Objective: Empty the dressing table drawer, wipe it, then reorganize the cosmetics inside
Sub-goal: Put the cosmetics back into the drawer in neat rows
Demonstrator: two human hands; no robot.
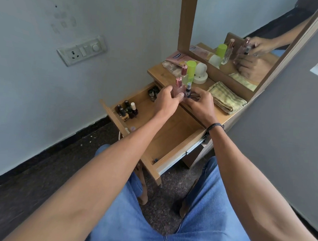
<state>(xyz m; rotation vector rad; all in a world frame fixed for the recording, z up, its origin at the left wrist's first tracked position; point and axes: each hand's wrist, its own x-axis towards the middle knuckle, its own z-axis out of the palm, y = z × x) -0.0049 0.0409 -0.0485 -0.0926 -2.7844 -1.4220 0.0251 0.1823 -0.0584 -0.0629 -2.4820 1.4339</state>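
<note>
Item: pink perfume bottle (178, 89), rose-gold cap, label too small to read. My left grip (166, 100) grasps it over the open drawer (173, 154). My right grip (200, 104) grasps a small blue spray bottle (189, 89) touching it.

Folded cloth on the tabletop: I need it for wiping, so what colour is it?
The cloth is pale yellow-green with faint stripes; head view.

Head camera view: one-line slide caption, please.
Left hand and right hand grip a pink perfume bottle and small spray bottle above the open drawer.
</note>
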